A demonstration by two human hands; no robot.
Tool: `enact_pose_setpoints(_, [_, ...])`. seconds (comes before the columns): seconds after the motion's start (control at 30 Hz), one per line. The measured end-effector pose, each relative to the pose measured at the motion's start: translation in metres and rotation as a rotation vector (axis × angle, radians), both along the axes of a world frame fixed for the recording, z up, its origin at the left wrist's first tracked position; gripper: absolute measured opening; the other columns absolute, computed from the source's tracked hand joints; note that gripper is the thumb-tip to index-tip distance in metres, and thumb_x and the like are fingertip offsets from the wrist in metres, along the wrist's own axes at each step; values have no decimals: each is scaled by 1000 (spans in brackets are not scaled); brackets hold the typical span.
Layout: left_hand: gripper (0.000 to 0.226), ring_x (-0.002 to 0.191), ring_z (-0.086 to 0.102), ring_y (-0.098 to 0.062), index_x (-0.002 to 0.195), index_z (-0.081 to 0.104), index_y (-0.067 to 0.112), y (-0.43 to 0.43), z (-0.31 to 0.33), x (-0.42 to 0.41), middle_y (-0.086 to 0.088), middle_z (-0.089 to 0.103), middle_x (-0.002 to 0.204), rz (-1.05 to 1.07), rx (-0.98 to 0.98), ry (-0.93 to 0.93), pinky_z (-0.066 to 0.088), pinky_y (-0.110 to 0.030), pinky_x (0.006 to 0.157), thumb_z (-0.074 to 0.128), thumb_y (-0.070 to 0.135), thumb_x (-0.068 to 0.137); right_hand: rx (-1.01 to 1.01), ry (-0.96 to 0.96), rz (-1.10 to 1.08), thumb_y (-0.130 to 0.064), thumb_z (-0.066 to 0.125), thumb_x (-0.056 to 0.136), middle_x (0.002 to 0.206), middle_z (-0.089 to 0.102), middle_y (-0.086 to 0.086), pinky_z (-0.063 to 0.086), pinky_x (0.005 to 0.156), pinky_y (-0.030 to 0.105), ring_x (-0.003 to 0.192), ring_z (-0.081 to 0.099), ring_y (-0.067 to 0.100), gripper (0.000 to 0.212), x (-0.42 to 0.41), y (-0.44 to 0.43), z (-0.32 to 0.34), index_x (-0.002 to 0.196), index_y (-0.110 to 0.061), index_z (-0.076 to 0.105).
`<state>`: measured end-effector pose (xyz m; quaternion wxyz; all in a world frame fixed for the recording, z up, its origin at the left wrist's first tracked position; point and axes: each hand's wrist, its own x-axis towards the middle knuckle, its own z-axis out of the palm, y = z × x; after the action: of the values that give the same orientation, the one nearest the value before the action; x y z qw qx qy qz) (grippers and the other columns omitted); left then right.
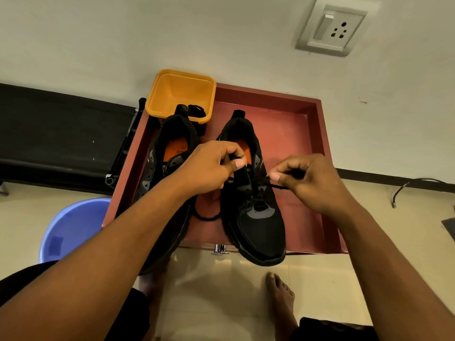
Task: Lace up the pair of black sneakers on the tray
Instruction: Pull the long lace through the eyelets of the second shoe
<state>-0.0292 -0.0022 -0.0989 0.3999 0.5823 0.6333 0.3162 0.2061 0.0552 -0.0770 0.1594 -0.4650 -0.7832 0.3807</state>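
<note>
**Lacing observed on one sneaker of the pair**

Red tray (307, 134) lies on the floor at centre frame, far rim against the wall. Both black sneakers stand in it, toes toward 6 o'clock and overhanging the near rim.

First sneaker (258, 222), mid-tray: black lace (280, 186) threaded through the lower eyelets. Left hand (211, 166), fingers curled, pinches one lace end over the tongue. Right hand (312, 183), at 3 o'clock of the shoe, pinches the other end between thumb and forefinger, with the strand drawn taut to the eyelets. Slack loop (206, 217) of black cord rests on the tray floor at 9 o'clock of this shoe, between the pair.

Second sneaker (167, 148), at 9 o'clock of the first: partly covered by the left forearm, so its lacing cannot be determined.

Orange tub (179, 92) sits at the tray's 11 o'clock corner and holds what appears to be a black lace. Blue bucket (73, 225) stands at 8 o'clock of the tray. Wall socket (332, 30) is at 1 o'clock. Bare foot (280, 294) rests on the floor at 6 o'clock.
</note>
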Motion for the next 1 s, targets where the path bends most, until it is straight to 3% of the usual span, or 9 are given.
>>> enact_pose_setpoints(0.13, [12,60,70,-16,93,68,22,0,0,0,-17,70,83,13,-20,-30,48,-14,54,62,21,103,48,-54,-167,-19,74,95,86,74,-5,58,83,32,83,69,7,10,31,15,3,87,-23,76])
enact_pose_setpoints(0.3, [11,53,64,-10,94,68,21,1,1,4,-10,67,73,23,-30,-26,48,-16,54,62,21,103,-127,19,-42,-28,71,97,83,76,0,61,82,28,83,74,12,6,11,1,-3,100,-24,76])
enact_pose_setpoints(0.47, [11,52,62,-7,96,68,20,-2,3,2,-11,68,78,15,-20,-23,47,-15,53,61,23,103,-11,52,-21,-26,74,95,78,75,-7,58,75,34,74,69,11,9,4,2,-6,87,-25,80])
enact_pose_setpoints(0.57, [12,50,60,-4,96,67,16,-3,6,1,-11,66,77,14,-35,-42,46,-14,50,60,22,104,6,-6,-112,-24,71,98,77,73,1,59,70,42,72,67,20,14,26,12,-4,85,-24,77])
enact_pose_setpoints(0.67, [14,57,63,-10,93,66,18,-3,5,1,-5,64,72,15,-57,-66,54,-23,56,59,21,104,-90,45,-64,-20,68,100,78,73,-3,54,67,27,70,66,7,11,22,8,-3,94,-21,77])
enact_pose_setpoints(0.77, [18,63,66,-16,88,65,23,-3,3,1,-3,63,72,23,-73,-85,59,-30,60,57,19,104,-44,80,39,-21,72,97,81,74,-15,49,69,13,76,67,1,9,1,-2,-3,100,-21,80])
enact_pose_setpoints(0.9, [18,58,64,-18,90,65,15,-6,3,0,-7,60,71,34,-100,-138,58,-31,58,55,15,105,26,-32,-123,-22,69,100,80,70,0,54,66,29,70,66,14,15,16,11,-7,85,-20,73])
enact_pose_setpoints(0.93, [17,57,64,-19,91,64,14,-7,3,0,-7,59,71,38,-102,-153,58,-32,57,55,14,105,25,-43,-156,-23,68,101,79,69,4,55,66,35,68,64,17,16,23,14,-7,86,-18,72])
enact_pose_setpoints(1.0, [17,56,65,-20,91,64,15,-6,3,0,-8,58,71,43,-104,-164,59,-33,57,55,14,105,-35,-25,-149,-23,65,102,81,72,5,54,63,35,69,64,16,14,25,14,-6,92,-20,74])
